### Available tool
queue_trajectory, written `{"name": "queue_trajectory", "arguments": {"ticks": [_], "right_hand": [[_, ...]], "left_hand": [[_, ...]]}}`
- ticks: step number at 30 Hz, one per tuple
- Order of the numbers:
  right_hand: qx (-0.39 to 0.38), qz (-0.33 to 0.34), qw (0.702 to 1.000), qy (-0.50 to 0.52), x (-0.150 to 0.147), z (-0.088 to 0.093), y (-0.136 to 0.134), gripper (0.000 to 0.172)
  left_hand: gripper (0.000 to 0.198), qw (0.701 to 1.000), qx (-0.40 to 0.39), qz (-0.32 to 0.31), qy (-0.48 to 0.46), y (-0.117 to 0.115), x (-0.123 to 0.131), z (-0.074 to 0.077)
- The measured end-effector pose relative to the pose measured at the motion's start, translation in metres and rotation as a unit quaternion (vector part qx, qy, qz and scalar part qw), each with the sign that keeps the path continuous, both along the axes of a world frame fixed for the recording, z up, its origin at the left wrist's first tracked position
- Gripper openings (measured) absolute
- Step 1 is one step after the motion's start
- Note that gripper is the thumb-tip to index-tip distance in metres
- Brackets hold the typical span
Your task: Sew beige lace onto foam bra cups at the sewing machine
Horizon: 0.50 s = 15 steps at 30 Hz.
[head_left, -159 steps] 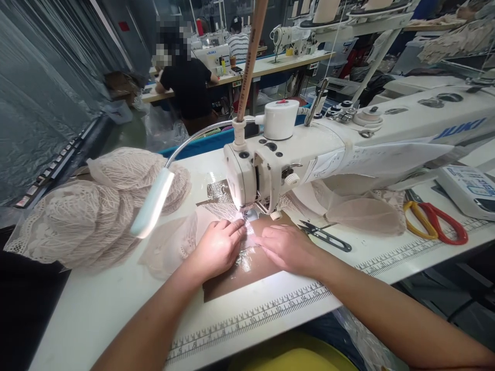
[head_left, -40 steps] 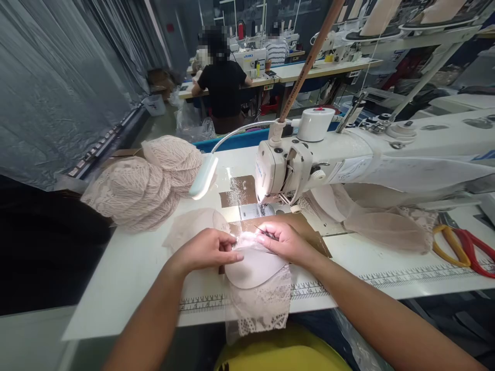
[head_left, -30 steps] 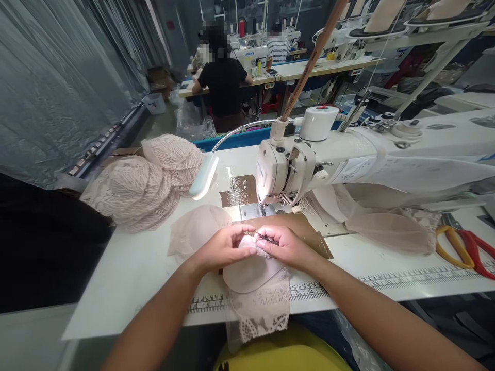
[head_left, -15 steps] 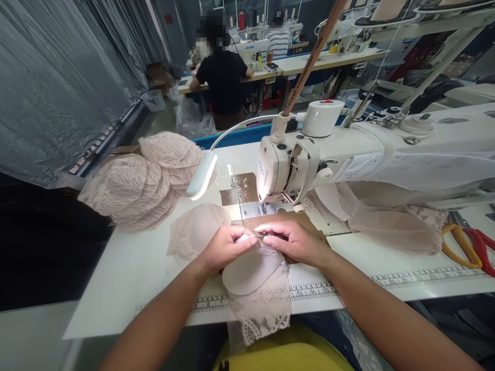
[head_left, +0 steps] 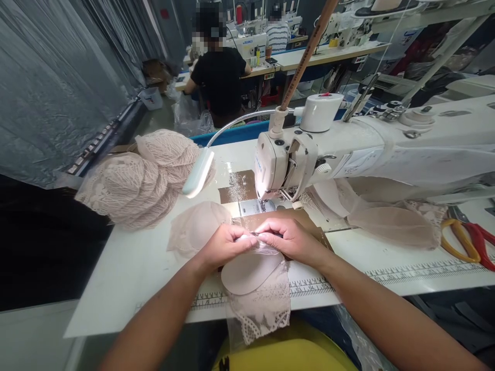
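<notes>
In front of the sewing machine (head_left: pixel 266 165), my left hand (head_left: pixel 222 246) is closed, thumb and fingers pinching the upper edge of a pale bra cup (head_left: pixel 247 275). Beige lace (head_left: pixel 265 309) joined to that cup hangs over the table's front edge. My right hand (head_left: pixel 296 242) is closed too, its fingertips meeting the left ones at the same edge. A small dark metal tool, mostly hidden, shows between the right fingers; its exact kind is unclear. Close to the left hand lies another beige cup piece (head_left: pixel 199 224), flat on the table.
Stacked lace cups (head_left: pixel 131 185) sit at the table's left. Beyond the machine's needle area, more cup pieces (head_left: pixel 394 221) lie on the right, near scissors with orange and red handles (head_left: pixel 460 239). A lamp (head_left: pixel 198 172) arches overhead. A person in black (head_left: pixel 220 77) sits at another machine.
Both hands stay at the cup's edge with slight finger movement. Less of the dark tool shows between the right fingers. The view has shifted a little.
</notes>
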State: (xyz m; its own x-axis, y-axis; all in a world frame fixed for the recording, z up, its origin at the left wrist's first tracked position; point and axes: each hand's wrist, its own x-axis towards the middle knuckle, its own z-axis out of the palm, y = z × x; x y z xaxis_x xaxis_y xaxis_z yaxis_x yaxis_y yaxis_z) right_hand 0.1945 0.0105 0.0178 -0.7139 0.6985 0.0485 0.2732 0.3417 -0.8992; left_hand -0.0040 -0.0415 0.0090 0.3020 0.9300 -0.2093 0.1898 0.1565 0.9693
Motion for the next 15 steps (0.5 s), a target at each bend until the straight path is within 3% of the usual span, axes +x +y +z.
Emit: {"name": "queue_trajectory", "arguments": {"ticks": [4,9,12,15], "right_hand": [[-0.024,-0.054,0.998,0.0,0.001,-0.008,0.003,0.022],[-0.079,-0.06,0.995,0.013,0.003,-0.02,0.009,0.035],[-0.088,-0.052,0.995,-0.023,0.003,-0.019,0.009,0.046],[-0.046,-0.033,0.995,-0.076,0.001,-0.012,0.004,0.045]], "left_hand": [[0.03,1.0,0.011,0.005,0.022,0.0,-0.003,0.005],[0.027,0.98,0.095,0.043,0.168,-0.001,-0.021,0.016],[0.025,0.943,0.138,0.1,0.287,-0.003,-0.034,0.022],[0.026,0.886,0.229,0.155,0.373,-0.003,-0.036,0.027]]}}
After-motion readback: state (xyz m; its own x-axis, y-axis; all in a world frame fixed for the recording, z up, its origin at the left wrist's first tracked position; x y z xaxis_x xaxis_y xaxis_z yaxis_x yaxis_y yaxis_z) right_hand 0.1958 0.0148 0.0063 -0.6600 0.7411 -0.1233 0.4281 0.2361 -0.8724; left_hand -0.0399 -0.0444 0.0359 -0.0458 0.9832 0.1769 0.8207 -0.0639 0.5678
